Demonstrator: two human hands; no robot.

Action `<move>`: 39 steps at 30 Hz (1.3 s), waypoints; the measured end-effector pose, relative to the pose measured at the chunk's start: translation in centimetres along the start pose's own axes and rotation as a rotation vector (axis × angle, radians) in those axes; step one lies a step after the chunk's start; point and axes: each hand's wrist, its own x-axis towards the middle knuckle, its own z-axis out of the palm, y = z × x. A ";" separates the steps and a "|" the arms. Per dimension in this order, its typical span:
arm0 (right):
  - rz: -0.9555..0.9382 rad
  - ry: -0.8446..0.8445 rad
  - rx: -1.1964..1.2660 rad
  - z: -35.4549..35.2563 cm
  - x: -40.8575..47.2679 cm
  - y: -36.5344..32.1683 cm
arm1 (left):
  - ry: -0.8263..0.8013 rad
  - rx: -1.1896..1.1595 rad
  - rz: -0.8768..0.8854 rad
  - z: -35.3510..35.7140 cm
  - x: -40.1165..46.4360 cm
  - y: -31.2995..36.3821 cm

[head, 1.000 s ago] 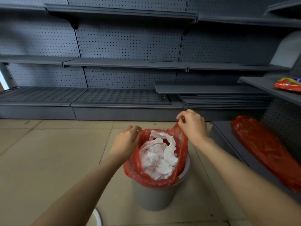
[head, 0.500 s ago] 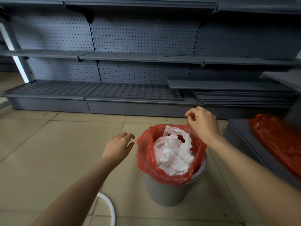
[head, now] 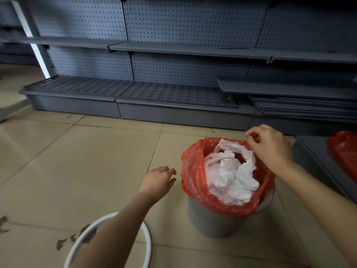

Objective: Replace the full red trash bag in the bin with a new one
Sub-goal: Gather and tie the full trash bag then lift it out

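A grey ribbed bin (head: 216, 221) stands on the tiled floor, right of centre. A red trash bag (head: 193, 175) lines it, its rim pulled up loose above the bin's edge, and crumpled white paper (head: 229, 176) fills it. My right hand (head: 270, 149) is over the bag's far right rim, with the fingertips pinched on a bit of red plastic. My left hand (head: 158, 180) hovers a little left of the bag with the fingers apart, touching nothing.
A white ring (head: 149, 246) lies on the floor at lower left, partly under my left forearm. Another red bag (head: 343, 151) lies on a low shelf at the right edge. Grey pegboard shelving (head: 173, 49) runs along the back, with loose shelf boards (head: 301, 109) stacked at right.
My left hand has let go of the bag's near rim and drawn back to the left. My right hand stays at the far rim. The view has swung left.
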 end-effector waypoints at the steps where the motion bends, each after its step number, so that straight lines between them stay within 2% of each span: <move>1: 0.007 -0.004 -0.007 0.1 -0.1 0.1 | 0.003 -0.004 -0.007 0.2 0.1 -0.1; 7: -0.003 -0.033 -0.044 0.5 -0.1 0.5 | 0.034 -0.004 0.003 0.7 1.2 1.3; 10: -0.028 -0.037 -0.059 0.4 -0.1 0.4 | -0.034 0.032 -0.017 0.4 1.7 2.0; 16: -0.047 -0.031 -0.077 0.2 -0.1 0.4 | -0.150 -0.112 -0.130 0.0 1.4 2.9; 21: -0.037 -0.019 -0.087 -0.2 -0.1 0.5 | -0.039 -0.172 -0.182 -0.9 1.7 2.8; 26: -0.035 0.002 -0.050 -1.0 0.3 -0.1 | 0.180 -0.171 -0.230 -3.9 1.8 2.1; 33: -0.040 0.034 0.013 -3.0 0.7 -1.8 | 0.317 -0.116 -0.118 -7.8 2.8 5.2; 39: -0.006 0.079 0.059 -5.0 1.0 -1.3 | 0.452 -0.175 -0.094 -11.3 4.4 9.3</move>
